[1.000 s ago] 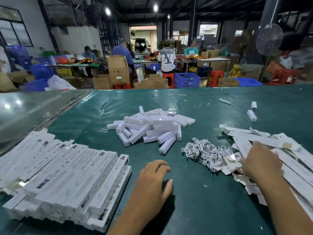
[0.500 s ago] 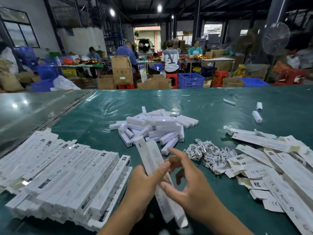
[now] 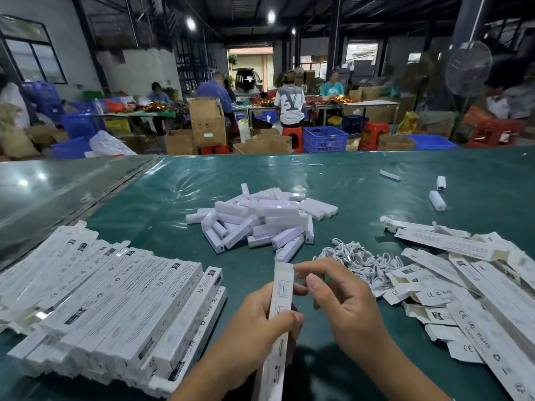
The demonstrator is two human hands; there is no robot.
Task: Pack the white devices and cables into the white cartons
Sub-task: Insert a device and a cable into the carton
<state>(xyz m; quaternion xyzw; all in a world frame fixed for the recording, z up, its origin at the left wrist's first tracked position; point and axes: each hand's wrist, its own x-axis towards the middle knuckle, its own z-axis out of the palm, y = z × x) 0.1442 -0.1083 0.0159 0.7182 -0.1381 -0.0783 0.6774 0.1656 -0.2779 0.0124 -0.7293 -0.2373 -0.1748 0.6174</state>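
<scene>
Carton (image 3: 280, 296) is being held upright-ish over the near edge of the green mat (image 3: 162, 204), its far end pointing toward the device pile (image 3: 262, 219). Left hand (image 3: 260, 322) is gripping it round the middle, thumb across the front face; right hand (image 3: 344, 302) is hovering at the top end with curled fingers (image 3: 315, 280) just touching the flap, holding nothing. Judgement: carton is being opened, nothing loaded yet. Risks, largest first: the tall leaning carton stack (image 3: 115, 308) on the left is sitting just beside the left forearm, so an elbow swing could be toppling it; flat cartons (image 3: 463, 285) on the right are overlapping loosely and could be sliding off the near edge; the thin card could be creasing under the mid-body grip; cables (image 3: 359, 260) are lying tangled, so pulling one may be dragging several. Mat is looking glossy and wrinkled, likely slippery. Two stray devices (image 3: 437, 199) are lying well apart at far right. Beyond, a dim workshop with people working at tables among brown boxes (image 3: 207, 123), blue crates (image 3: 324, 138) and a fan (image 3: 467, 69).
</scene>
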